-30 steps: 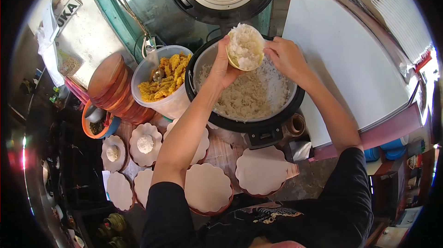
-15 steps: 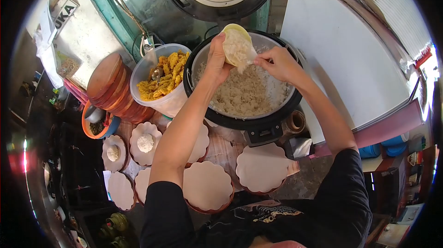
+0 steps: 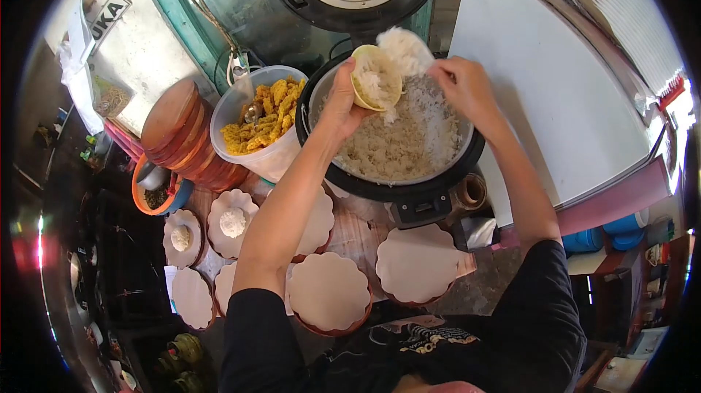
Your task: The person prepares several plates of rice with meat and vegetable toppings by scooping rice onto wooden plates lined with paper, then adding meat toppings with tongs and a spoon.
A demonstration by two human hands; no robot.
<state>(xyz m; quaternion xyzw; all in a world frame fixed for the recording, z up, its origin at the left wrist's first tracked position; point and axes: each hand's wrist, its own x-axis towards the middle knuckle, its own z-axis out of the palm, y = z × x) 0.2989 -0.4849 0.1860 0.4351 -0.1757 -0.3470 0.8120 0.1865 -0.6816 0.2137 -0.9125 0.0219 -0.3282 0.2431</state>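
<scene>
My left hand [image 3: 342, 104] is wrapped round a small yellow bowl [image 3: 377, 85], tilted over the rice cooker [image 3: 334, 174] with white rice inside it. My right hand [image 3: 460, 86] is closed on the handle of a rice paddle [image 3: 406, 51], whose blade is heaped with rice and stands just beside the bowl's upper right rim. Below both hands, loose rice [image 3: 394, 146] fills the lower part of the cooker's pot. Paper-lined plates lie in front of the cooker; two at the left, a small plate [image 3: 175, 256] and a larger one [image 3: 217, 238], each bear a rice mound.
Left of the cooker stands a white tub [image 3: 272, 162] of yellow fried food with a metal tool in it. Stacked brown plates [image 3: 169, 117] lean farther left, beside an orange bowl [image 3: 139, 190]. The cooker's open lid [image 3: 353, 4] rises behind; a white panel [image 3: 540, 64] is at right.
The paddle, earlier inside the bowl, has moved up and right out of it and now carries rice. My right hand has risen with it. The bowl is tilted differently and its rice sits lower.
</scene>
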